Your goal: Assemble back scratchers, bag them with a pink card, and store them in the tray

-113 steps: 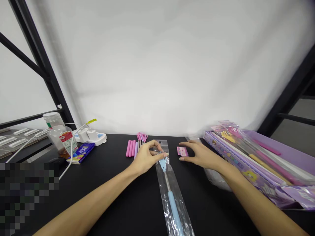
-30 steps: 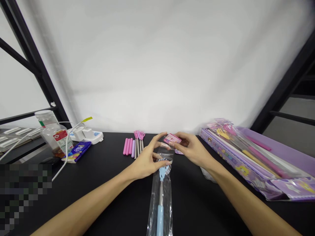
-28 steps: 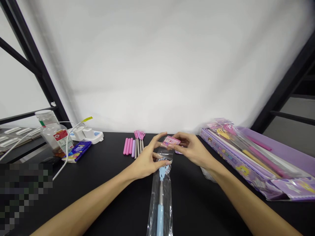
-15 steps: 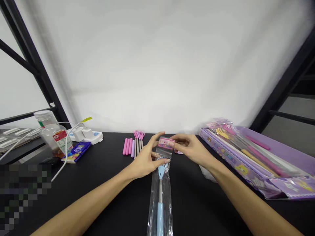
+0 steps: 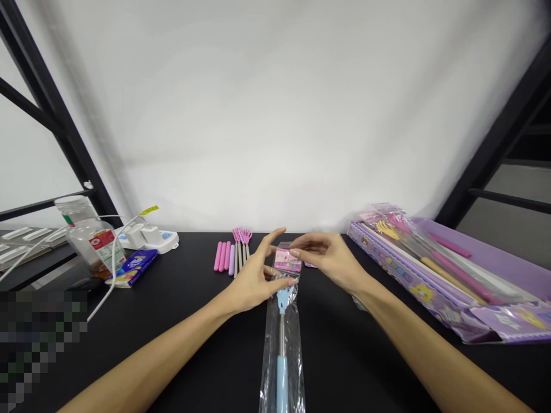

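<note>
A light-blue back scratcher (image 5: 282, 367) lies lengthwise in a clear plastic bag (image 5: 267, 367), its claw head at the far end. My left hand (image 5: 253, 278) grips the bag near the claw, thumb on top and the other fingers partly hidden. A pink printed card (image 5: 287, 261) sits at the bag's far end. With thumb and fingers pinched, my right hand (image 5: 329, 258) holds the card's upper right corner. Whether the card is fully inside the bag I cannot tell.
Pink and purple handles (image 5: 222, 256) and several pink claw rods (image 5: 242, 244) lie left of my hands. On the right stands a purple display box (image 5: 387, 269) with bagged scratchers. A plastic jar (image 5: 92, 238), a power strip (image 5: 166, 241) and a blue packet (image 5: 136, 267) are at the left.
The pink card has shifted down toward the claw head and more of its face shows. My right hand has moved slightly left with it; my left hand stays about where it was.
</note>
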### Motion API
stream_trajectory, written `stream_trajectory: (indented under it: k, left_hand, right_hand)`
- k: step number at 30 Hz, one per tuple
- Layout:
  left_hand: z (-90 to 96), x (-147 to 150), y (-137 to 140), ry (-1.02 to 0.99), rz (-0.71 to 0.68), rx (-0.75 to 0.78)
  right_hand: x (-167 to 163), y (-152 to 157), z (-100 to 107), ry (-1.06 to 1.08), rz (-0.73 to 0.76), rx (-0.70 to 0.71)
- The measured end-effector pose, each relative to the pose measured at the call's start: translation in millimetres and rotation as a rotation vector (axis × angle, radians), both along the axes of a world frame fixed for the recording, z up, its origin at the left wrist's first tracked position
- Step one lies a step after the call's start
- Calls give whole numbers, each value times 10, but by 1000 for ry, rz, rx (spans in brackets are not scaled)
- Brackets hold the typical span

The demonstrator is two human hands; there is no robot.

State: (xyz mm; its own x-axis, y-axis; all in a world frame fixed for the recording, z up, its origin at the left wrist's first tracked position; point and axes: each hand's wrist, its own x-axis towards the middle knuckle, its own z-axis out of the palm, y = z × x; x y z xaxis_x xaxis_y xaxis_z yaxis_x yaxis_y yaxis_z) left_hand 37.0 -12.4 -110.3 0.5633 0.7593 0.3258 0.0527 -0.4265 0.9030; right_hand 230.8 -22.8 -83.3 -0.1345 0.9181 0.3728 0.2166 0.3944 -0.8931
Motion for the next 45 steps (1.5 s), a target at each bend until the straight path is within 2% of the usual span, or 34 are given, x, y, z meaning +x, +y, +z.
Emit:
stream_trajectory:
  k: [4, 8, 13, 15, 19, 21, 23, 24, 26, 28, 31, 33, 36, 38, 40, 42, 45]
  left_hand:
    - [2, 5, 4, -10, -9, -16]
    - [0, -4, 24, -28, 17, -12]
    - [-19, -3, 47, -33, 70, -18]
    - [-1, 14, 70, -34, 68, -18]
    - [122, 100, 199, -42, 147, 45]
    - [215, 185, 297, -80, 203, 105]
    - [306, 312, 402, -133, 254, 166]
    - [345, 393, 454, -154, 285, 195]
    - [405, 588, 550, -168, 346, 239]
    - [444, 818, 624, -152, 353, 237]
    - [478, 1178, 654, -100, 265, 165]
    - [479, 1389, 598, -18, 182, 146]
    - [425, 1626, 431, 119, 47, 219]
    - [357, 1736, 317, 155, -34, 273]
    - [282, 1820, 241, 162, -97, 294]
    - [222, 1883, 207, 167, -137, 304]
    - [190, 1936, 199, 181, -168, 320]
  right_hand:
    - [18, -3, 9, 22, 29, -1]
    - [33, -35, 43, -61, 94, 2]
    - [-31, -49, 29, -27, -50, 94]
    - [-35, -34, 20, 16, -47, 101]
    - [59, 9, 39, 51, -118, -10]
    - [142, 11, 50, 36, -121, -165]
    - [238, -7, 53, 22, -18, -323]
    - [294, -22, 53, 16, 32, -356]
    - [434, -54, 65, -8, 49, -302]
    - [633, -82, 115, -70, -41, -201]
    - [1057, -114, 298, -185, -236, -168]
    - [1391, -128, 454, -234, -383, -136]
    - [1846, -128, 590, -381, -653, -103]
    - [2050, -117, 550, -443, -828, -116]
    - [2150, -113, 416, -455, -937, -125]
    - [2163, -128, 249, -452, -975, -126]
    - [2119, -202, 76, -461, -952, -113]
